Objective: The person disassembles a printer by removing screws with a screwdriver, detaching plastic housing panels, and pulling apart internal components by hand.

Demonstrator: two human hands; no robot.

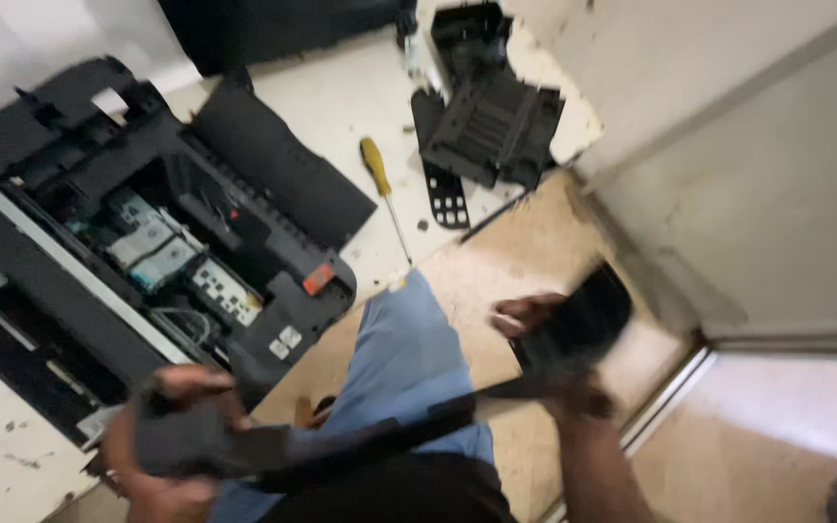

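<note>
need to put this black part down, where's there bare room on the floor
Free: the tan floor between the blue trouser leg and the grey wall base, and the white sheet around the yellow-handled screwdriver. Crowded: the opened printer at left, the black plastic parts at top.

There is a single view, from a camera on the person's head, looking steeply down and a little forward over the lap and both hands, which sit close at the bottom edge and are blurred. The opened printer on the white tabletop fills the left side at close range. The floor and a wall take the right.
</note>
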